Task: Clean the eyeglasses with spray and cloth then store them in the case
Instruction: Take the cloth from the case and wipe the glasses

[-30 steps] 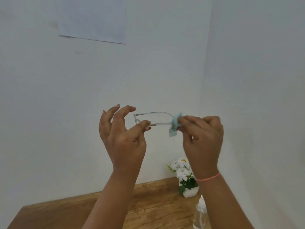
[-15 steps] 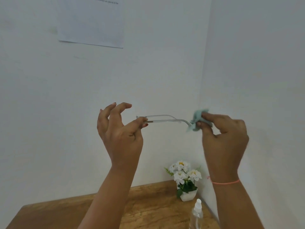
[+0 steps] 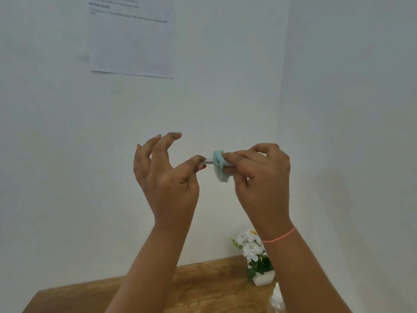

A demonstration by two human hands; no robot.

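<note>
Both hands are raised in front of the white wall. My left hand pinches one end of the clear eyeglasses between thumb and forefinger, its other fingers spread upward. Only a short piece of the frame shows between the hands. My right hand pinches a crumpled light blue cloth around the frame, close to the left fingertips. The spray bottle stands at the bottom right, partly behind my right forearm. No case is in view.
A wooden table runs along the bottom, against the wall corner. A small white pot of white flowers sits at its back right. A printed sheet hangs on the wall above.
My right hand has slid the cloth leftward along the frame, from its far end to right beside the left fingertips. The left hand keeps its pinch.
</note>
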